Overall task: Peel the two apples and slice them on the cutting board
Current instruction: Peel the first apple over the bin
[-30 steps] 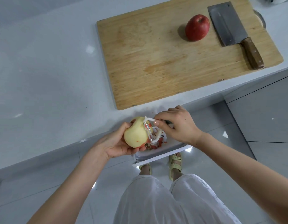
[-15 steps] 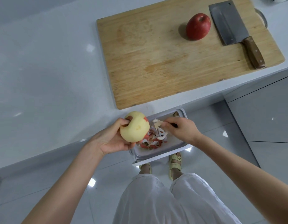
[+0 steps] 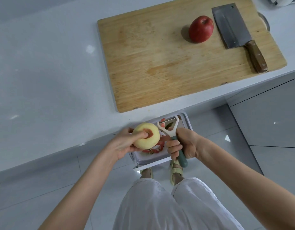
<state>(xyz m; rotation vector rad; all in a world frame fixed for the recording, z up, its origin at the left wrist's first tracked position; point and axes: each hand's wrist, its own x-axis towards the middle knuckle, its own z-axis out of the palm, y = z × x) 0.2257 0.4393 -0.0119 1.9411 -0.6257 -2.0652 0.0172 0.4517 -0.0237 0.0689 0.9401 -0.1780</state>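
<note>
In the lower middle of the frame the left hand held the peeled apple over the waste bin. Its thumb pressed into a small red patch of skin left at the apple's end, and its fingers were curled under the fruit. The right hand had all fingers wrapped around the green handle of the peeler, whose head stood just beside the apple, not touching it. I think the bare flesh was slippery, so the apple could slide out and fall among the peels or to the floor. The last skin sat exactly under the thumb, so a careless stroke there could cut it. A red strip stuck on the blade might also make it skip. In the upper right the red apple, unpeeled, lay on the cutting board just beside the cleaver. Only the edge of the counter lay between the hands and the board
</note>
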